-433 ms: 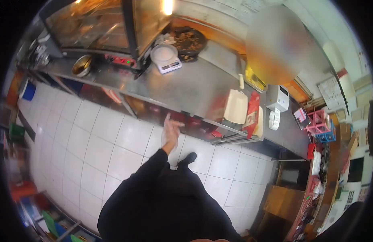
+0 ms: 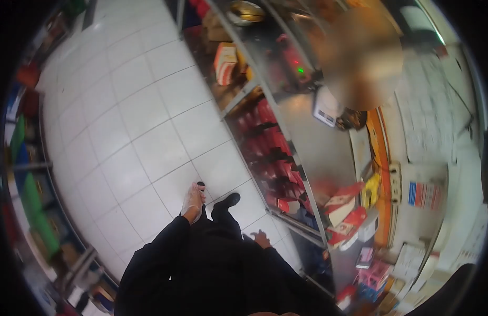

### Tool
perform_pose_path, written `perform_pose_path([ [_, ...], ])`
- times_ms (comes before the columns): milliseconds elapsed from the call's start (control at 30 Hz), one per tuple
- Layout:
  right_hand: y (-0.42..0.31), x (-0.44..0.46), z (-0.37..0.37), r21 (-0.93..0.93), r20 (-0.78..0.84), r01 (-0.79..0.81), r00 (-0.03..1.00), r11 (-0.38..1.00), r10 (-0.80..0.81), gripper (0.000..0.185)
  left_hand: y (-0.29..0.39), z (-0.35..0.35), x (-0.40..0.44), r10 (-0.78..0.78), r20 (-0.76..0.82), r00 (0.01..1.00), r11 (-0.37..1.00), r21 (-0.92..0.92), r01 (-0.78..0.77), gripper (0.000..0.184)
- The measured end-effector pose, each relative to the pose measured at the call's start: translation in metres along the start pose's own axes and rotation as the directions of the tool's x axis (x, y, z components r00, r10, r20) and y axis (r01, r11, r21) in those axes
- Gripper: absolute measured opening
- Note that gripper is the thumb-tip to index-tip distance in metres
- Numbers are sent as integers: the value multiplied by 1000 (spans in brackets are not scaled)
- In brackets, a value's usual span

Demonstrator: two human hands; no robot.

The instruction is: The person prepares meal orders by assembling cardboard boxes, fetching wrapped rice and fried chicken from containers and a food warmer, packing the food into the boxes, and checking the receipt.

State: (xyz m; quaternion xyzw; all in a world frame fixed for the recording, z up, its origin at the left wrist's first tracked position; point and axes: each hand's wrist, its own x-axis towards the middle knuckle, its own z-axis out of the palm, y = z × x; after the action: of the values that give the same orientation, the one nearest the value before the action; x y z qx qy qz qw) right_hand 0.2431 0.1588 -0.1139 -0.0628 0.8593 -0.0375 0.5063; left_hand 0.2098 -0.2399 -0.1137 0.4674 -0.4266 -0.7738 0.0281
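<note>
Covering the left hand [image 2: 194, 197], a clear glove [image 2: 191, 203] hangs over the floor tiles [image 2: 132, 152], its long axis following the forearm, fingertips away from the body. Its fingers look bunched; whether they pinch anything, I cannot tell. Loose film could snag if it brushes the steel counter [image 2: 319, 150]. The right hand [image 2: 262, 239] spreads its fingers, visibly holding nothing.

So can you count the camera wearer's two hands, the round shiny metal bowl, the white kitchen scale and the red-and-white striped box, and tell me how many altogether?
Hands: 2 (left hand in a clear plastic glove, right hand)
Round shiny metal bowl: 1
White kitchen scale: 1
Red-and-white striped box: 1
Total: 5
</note>
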Motion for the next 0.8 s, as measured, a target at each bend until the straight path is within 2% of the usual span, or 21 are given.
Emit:
perform_pose_path([
  [33, -1, 14, -13, -81, -144, 19, 989, 997, -31, 48, -7, -13, -6, -77, -24, 997, 997, -28, 76, 66],
  [67, 8, 35, -32, -109, -271, 216, 933, 970, -238, 41, -14, -23, -12, -154, -34, 987, 987, -58, 152, 67],
  [100, 9, 53, -47, -62, -451, 395, 808, 917, -379, 33, -21, -35, -22, -197, -36, 980, 980, -40, 196, 68],
  [133, -8, 62, -85, 88, -424, 374, 853, 923, -305, 39, -27, -42, -30, -207, -53, 977, 978, -53, 204, 68],
  [200, 14, 139, -114, -121, -498, 356, 786, 927, -367, 28, -39, -45, -37, -295, -133, 946, 951, -136, 277, 74],
  [233, 21, 176, -127, -85, -601, 469, 680, 879, -421, 27, -58, -52, -37, -297, -138, 945, 950, -145, 278, 74],
  [267, 21, 200, -144, -91, -597, 473, 678, 876, -428, 27, -84, -64, -34, -313, -65, 947, 930, -223, 292, 77],
  [300, 18, 227, -164, 86, -555, 442, 766, 893, -326, 27, -106, -68, -26, -314, 12, 949, 905, -298, 304, 81],
  [333, -1, 248, -189, 317, -495, 375, 849, 871, -186, 30, -119, -69, -18, -428, -15, 904, 860, -314, 402, 89],
  [367, -21, 270, -214, 528, -420, 280, 907, 802, -40, 34, -119, -67, -14, -446, 28, 895, 827, -371, 423, 93],
  [400, -49, 281, -242, 752, -291, 145, 948, 643, 127, 40, -119, -63, -4, -464, 71, 883, 788, -422, 448, 96],
  [433, -20, 339, -259, 907, -151, 146, 988, 396, -18, 45, -128, -58, 15, -465, 67, 883, 790, -419, 448, 96],
  [500, -6, 412, -289, 992, -81, 81, 997, 100, -9, 56, -155, -54, 43, -473, 129, 872, 719, -516, 466, 102],
  [533, -39, 414, -318, 992, -110, 97, 977, 77, 181, 61, -164, -51, 62, -456, 191, 869, 610, -644, 462, 101],
  [600, -77, 421, -359, 943, -263, 304, 931, -137, 255, 73, -162, -24, 100, -479, 122, 869, 543, -737, 403, 100],
  [633, -71, 442, -377, 929, -291, 330, 931, -166, 221, 86, -180, -14, 120, -487, 119, 865, 539, -739, 405, 100],
  [667, -64, 462, -392, 914, -322, 357, 927, -193, 192, 100, -203, -5, 138, -427, 168, 888, 677, -592, 438, 100],
  [700, -68, 474, -401, 889, -343, 391, 913, -239, 221, 102, -224, 2, 152, -378, 231, 896, 790, -424, 443, 101],
  [800, -69, 501, -421, 843, -369, 447, 885, -299, 284, 103, -266, 23, 180, -392, 304, 868, 777, -396, 489, 103],
])
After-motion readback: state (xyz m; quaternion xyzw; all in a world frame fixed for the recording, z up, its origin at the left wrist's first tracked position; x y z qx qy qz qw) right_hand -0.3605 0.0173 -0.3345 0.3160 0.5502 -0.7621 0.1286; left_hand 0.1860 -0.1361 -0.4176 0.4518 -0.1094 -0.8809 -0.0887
